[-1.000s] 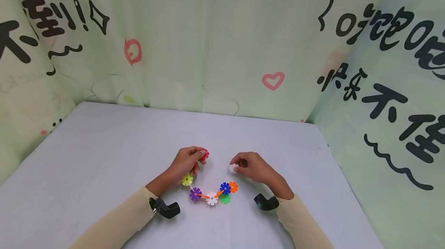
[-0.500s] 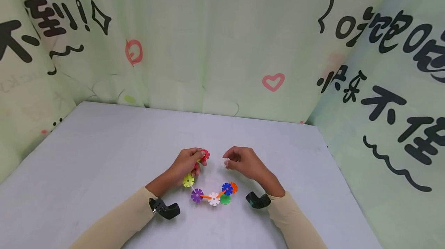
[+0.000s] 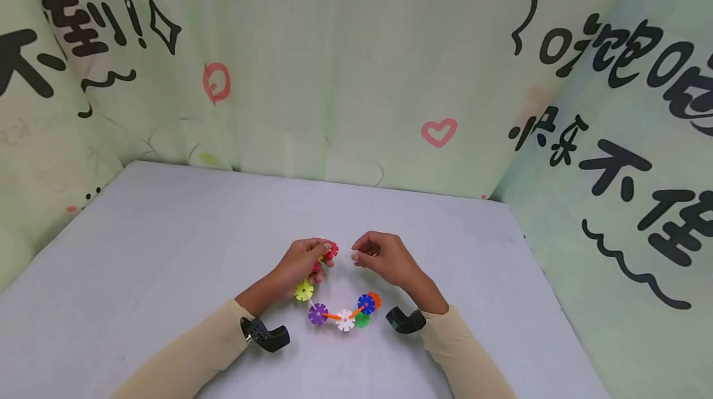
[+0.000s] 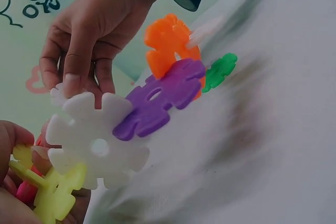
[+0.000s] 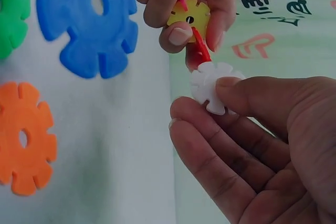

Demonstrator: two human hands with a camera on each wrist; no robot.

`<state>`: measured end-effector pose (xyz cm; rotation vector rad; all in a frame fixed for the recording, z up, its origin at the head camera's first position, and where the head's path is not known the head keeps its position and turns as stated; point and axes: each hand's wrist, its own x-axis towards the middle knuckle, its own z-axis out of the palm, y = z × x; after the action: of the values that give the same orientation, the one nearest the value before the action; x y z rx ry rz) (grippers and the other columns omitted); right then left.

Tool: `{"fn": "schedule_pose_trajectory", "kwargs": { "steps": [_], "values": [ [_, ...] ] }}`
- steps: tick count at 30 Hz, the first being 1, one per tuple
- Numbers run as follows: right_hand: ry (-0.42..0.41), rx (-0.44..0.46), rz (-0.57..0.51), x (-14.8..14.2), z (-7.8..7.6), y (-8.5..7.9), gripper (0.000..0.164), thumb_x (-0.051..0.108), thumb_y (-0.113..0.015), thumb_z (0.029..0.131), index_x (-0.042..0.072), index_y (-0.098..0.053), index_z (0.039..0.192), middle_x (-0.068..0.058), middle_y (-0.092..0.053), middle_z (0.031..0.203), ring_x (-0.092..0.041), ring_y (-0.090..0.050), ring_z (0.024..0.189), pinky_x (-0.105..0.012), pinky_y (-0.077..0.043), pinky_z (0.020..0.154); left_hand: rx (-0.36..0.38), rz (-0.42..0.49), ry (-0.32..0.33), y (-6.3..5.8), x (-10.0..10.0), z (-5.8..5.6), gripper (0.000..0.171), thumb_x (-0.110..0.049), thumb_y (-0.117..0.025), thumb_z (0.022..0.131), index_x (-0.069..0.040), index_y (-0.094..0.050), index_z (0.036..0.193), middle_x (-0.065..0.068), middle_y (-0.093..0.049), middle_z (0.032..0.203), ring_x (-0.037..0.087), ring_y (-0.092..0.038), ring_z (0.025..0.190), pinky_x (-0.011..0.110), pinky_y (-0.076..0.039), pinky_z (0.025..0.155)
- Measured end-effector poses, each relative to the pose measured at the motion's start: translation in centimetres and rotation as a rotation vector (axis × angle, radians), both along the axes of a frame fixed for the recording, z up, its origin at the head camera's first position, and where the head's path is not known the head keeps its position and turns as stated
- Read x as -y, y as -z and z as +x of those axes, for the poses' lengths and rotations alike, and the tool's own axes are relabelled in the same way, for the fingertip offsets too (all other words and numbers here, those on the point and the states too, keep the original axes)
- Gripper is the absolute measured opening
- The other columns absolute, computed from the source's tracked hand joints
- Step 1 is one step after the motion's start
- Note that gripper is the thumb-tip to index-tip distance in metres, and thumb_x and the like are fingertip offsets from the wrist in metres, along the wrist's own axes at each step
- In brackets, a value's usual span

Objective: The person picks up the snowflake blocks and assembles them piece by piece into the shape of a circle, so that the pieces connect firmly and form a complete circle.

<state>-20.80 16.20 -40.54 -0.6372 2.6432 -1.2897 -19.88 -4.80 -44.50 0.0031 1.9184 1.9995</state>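
Note:
My left hand [image 3: 301,261] pinches a red notched interlocking disc [image 3: 333,250] at the upper end of a chain of such discs. From it the chain curves down through a yellow disc [image 3: 304,291], a purple disc [image 3: 318,314] and a white disc [image 3: 345,321] to a blue disc [image 3: 366,304], with orange and green discs at that end. My right hand [image 3: 387,258] pinches a loose white disc [image 5: 205,82] between thumb and fingers, facing the red disc with a small gap in the head view. Fingers partly hide the yellow and pink pieces in my left hand.
A white-covered table [image 3: 195,232] lies under the hands. Printed curtains [image 3: 278,77] stand behind it and along both sides. A black wrist device [image 3: 264,334] is strapped on the left wrist, another [image 3: 405,320] on the right.
My right hand has moved left and slightly up, bringing the white disc closer to the red one. The left hand and the chain have barely shifted.

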Motion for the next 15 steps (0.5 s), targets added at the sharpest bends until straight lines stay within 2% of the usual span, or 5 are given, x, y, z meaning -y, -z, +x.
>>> {"fn": "schedule_pose_trajectory", "kwargs": {
  "steps": [9,15],
  "values": [
    [0.058,0.012,-0.070,0.50,-0.19,0.31,0.014,0.012,-0.073,0.087,0.003,-0.064,0.093,-0.009,-0.071,0.085,-0.018,-0.070,0.072,-0.029,-0.056,0.068,-0.025,-0.003,0.029,0.08,-0.20,-0.04,0.033,-0.025,-0.050,0.102,-0.002,-0.058,0.125,0.016,-0.063,0.091,0.014,-0.049,0.050,0.021,-0.043,0.047],
    [0.078,0.015,-0.091,0.73,-0.27,0.55,0.015,0.012,-0.074,0.087,0.003,-0.064,0.093,-0.010,-0.071,0.085,-0.021,-0.071,0.072,-0.029,-0.056,0.068,-0.022,0.027,0.040,0.33,-0.13,-0.10,0.033,-0.024,-0.050,0.102,-0.001,-0.058,0.124,0.014,-0.063,0.089,0.013,-0.049,0.050,0.021,-0.042,0.046]
  ]
}}
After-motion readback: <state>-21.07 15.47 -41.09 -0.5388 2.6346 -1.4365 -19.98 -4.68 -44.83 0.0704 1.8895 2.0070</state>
